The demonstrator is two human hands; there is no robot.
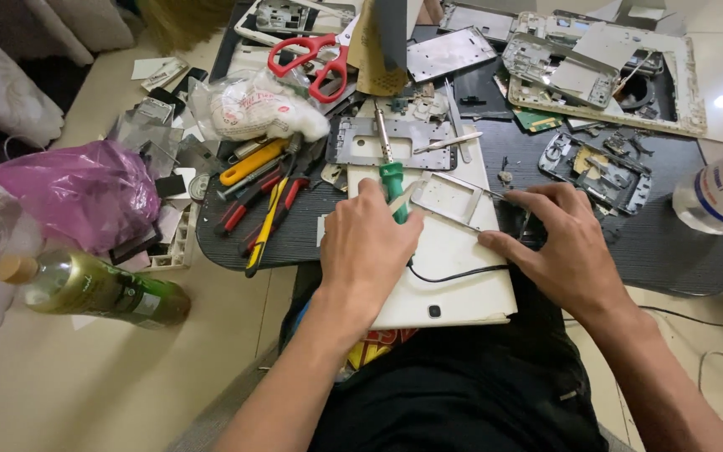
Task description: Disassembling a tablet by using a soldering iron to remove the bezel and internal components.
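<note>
At the centre of a cluttered black tabletop [679,251], a green-handled screwdriver [392,180] was gripped in the left hand [367,243] while a metal frame [447,199], at one o'clock on a white tablet [453,276], was steadied by the right hand [562,247], its fingers spread flat; the frame's removal seemed under way, with careful prying judged necessary next.

Both forearms reach forward; left hand [367,251] curled in a grip, right hand [564,247] spread flat, palm down.
</note>
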